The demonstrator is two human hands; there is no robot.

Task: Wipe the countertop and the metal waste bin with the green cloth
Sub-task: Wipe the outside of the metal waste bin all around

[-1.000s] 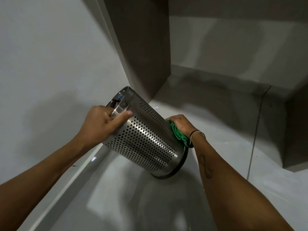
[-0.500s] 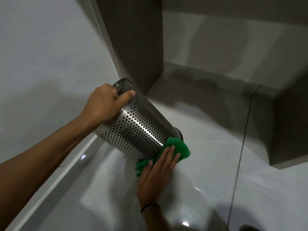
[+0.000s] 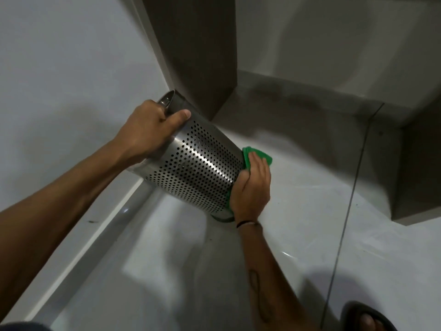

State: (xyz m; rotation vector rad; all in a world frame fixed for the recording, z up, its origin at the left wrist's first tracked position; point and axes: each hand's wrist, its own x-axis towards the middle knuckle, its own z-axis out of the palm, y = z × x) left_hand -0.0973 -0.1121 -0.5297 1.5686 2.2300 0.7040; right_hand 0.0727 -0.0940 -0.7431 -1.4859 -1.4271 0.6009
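A perforated metal waste bin (image 3: 195, 168) hangs tilted above the glossy floor, its open rim up and to the left, its base down and to the right. My left hand (image 3: 148, 132) grips the rim with the thumb over the outer wall. My right hand (image 3: 253, 187) lies flat against the bin's underside and presses the green cloth (image 3: 257, 155) onto it. Only the cloth's upper edge and a thin strip by the wrist show; the palm hides the remainder. No countertop is in view.
A white wall with a skirting board (image 3: 95, 225) runs along the left. A dark cabinet panel (image 3: 193, 56) stands behind the bin, and another dark unit (image 3: 420, 168) at the right. A sandalled foot (image 3: 367, 318) shows at the bottom right on the grey tiled floor (image 3: 310, 235).
My right hand and the cloth went from the bin's far side to its lower wall, then onto the base. The bin has turned a little in my left hand.
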